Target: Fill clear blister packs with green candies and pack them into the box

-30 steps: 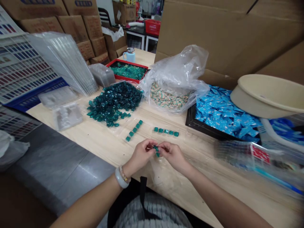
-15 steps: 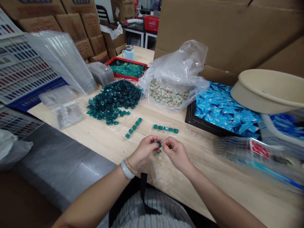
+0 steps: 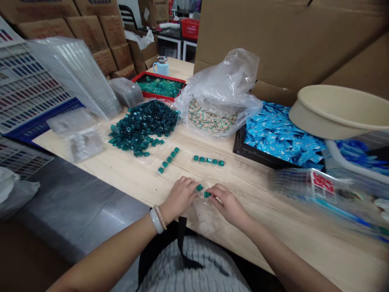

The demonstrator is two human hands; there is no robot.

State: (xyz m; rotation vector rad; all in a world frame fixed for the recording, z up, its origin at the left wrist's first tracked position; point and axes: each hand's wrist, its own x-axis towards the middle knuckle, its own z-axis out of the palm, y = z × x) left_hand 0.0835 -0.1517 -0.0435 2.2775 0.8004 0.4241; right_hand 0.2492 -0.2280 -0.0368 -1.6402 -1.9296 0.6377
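Observation:
My left hand (image 3: pixel 181 196) and my right hand (image 3: pixel 225 202) rest low on the wooden table (image 3: pixel 127 178), fingers curled. Each pinches a small teal wrapped piece: one (image 3: pixel 199 187) at the left fingertips, one (image 3: pixel 207 194) at the right. A clear plastic tray (image 3: pixel 203 215) lies under and between both hands. Two rows of teal pieces sit in clear trays just beyond, one slanted row (image 3: pixel 167 159) and one level row (image 3: pixel 208 160). A heap of dark teal pieces (image 3: pixel 145 125) lies farther back on the left.
A clear bag of striped sachets (image 3: pixel 212 117), a black tray of blue sachets (image 3: pixel 279 140), a beige basin (image 3: pixel 337 111), a red tray (image 3: pixel 160 86) and a blue mug (image 3: pixel 161 66) stand behind. Stacked clear trays (image 3: pixel 75 77) lean at left. Cardboard boxes surround the table.
Both hands have dropped from a raised pinch down onto the clear tray on the table. The teal pieces they held together are now apart, one at each hand.

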